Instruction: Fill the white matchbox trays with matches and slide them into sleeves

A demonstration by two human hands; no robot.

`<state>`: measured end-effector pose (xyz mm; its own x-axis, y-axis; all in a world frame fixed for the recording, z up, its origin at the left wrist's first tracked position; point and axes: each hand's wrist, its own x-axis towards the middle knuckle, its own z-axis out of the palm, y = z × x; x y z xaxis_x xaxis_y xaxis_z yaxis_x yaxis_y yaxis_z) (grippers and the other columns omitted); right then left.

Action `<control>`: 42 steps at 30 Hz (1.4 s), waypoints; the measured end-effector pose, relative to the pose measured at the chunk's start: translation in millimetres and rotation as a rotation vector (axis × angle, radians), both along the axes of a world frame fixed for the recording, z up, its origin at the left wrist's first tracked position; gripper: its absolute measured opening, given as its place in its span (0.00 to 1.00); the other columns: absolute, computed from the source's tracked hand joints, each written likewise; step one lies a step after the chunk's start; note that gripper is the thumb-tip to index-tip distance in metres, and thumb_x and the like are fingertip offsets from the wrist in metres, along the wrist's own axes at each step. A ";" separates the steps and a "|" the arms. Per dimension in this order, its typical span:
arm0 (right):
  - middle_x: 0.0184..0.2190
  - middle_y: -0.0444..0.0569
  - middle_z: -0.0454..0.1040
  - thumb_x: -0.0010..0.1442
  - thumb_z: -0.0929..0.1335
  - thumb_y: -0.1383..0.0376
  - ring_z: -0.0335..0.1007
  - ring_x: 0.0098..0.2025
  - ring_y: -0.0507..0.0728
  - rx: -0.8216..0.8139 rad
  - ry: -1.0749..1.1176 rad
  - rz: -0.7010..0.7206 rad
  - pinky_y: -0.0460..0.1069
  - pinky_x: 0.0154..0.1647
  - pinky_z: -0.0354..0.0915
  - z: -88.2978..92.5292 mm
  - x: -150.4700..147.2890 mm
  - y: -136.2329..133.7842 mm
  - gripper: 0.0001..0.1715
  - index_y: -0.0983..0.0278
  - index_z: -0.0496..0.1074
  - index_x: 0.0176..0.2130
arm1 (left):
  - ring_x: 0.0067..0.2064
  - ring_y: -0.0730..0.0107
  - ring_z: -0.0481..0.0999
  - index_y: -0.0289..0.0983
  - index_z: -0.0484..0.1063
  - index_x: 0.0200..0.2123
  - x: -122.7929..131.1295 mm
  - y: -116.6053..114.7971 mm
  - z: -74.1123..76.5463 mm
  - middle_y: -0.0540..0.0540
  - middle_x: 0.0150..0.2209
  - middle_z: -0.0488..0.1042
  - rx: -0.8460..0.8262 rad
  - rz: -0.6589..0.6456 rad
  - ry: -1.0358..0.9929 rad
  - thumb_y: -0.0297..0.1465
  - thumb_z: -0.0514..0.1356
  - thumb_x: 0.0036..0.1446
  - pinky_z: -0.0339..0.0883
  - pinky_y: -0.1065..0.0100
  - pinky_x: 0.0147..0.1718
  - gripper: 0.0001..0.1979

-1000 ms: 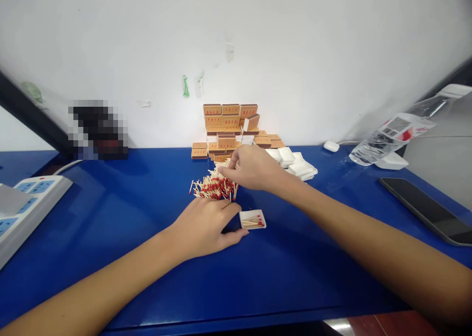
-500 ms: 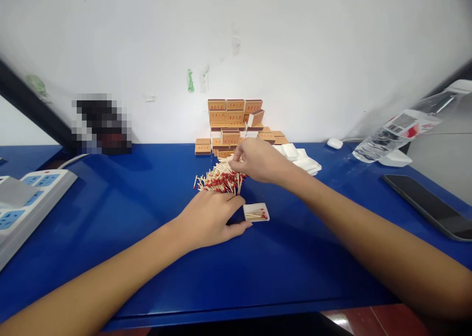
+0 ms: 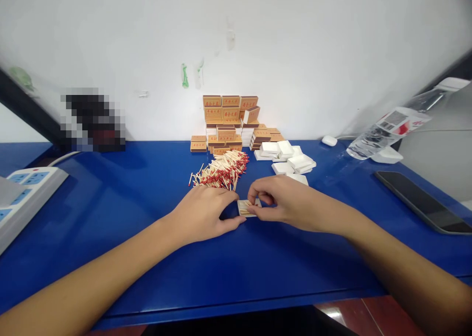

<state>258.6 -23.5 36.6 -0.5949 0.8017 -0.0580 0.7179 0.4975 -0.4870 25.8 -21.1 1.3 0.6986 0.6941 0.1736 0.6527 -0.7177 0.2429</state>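
Note:
A small white matchbox tray (image 3: 242, 210) lies on the blue table, with some matches in it. My left hand (image 3: 202, 212) has its thumb and forefinger at the tray's left end, one on each side. My right hand (image 3: 291, 203) is over the tray's right part, its thumb and forefinger pinched together on pale matchsticks (image 3: 249, 204). How many sticks it holds I cannot tell, as the fingers hide part of the tray. Just beyond my left hand is a heap of loose red-tipped matches (image 3: 223, 172).
Orange matchboxes (image 3: 230, 113) are stacked against the wall, with white trays (image 3: 301, 161) piled to their right. Farther right are a tilted water bottle (image 3: 387, 129), a white earbud case (image 3: 329, 140) and a phone (image 3: 420, 203). A power strip (image 3: 33, 198) lies at the left.
My right hand has come from the match heap toward me, down to the tray. My left hand stays at the tray's left end. The view has shifted slightly.

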 end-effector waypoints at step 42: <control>0.36 0.48 0.75 0.68 0.66 0.69 0.69 0.35 0.54 0.108 -0.154 0.121 0.50 0.36 0.58 4.5 1.1 1.8 0.08 0.62 0.76 0.39 | 0.31 0.65 0.79 0.39 0.77 0.42 -0.9 -0.3 -0.8 0.49 0.33 0.80 0.019 -0.026 -0.005 0.45 0.62 0.64 0.59 0.67 0.25 0.16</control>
<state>259.7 -21.7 41.1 -0.6777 0.7317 -0.0735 0.7117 0.6275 -0.3157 24.9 -21.4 0.6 0.7154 0.6725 0.1897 0.6329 -0.7387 0.2320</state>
